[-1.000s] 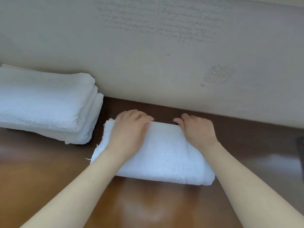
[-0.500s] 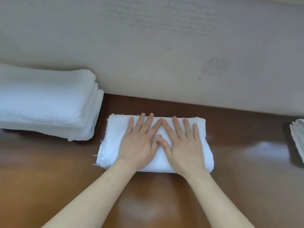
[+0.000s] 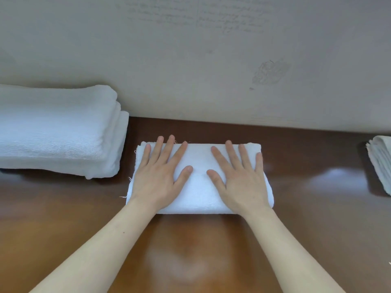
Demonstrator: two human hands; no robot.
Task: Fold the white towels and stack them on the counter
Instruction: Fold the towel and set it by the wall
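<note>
Head view, my left hand (image 3: 156,176) and right hand (image 3: 243,178) flat, fingers spread, pressing folded towel (image 3: 198,187) on worktop (image 3: 63,218), stack (image 3: 57,132) left.

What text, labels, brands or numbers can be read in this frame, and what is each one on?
Nothing is clear enough to quote.
On the wall: two blocks of faint handwriting-style script, too faint and blurred to read.
Lower on the wall: a faint round mark, unreadable.
No text shows on the folded towel, the stack of towels, the cloths at the right edge, or the counter.
</note>
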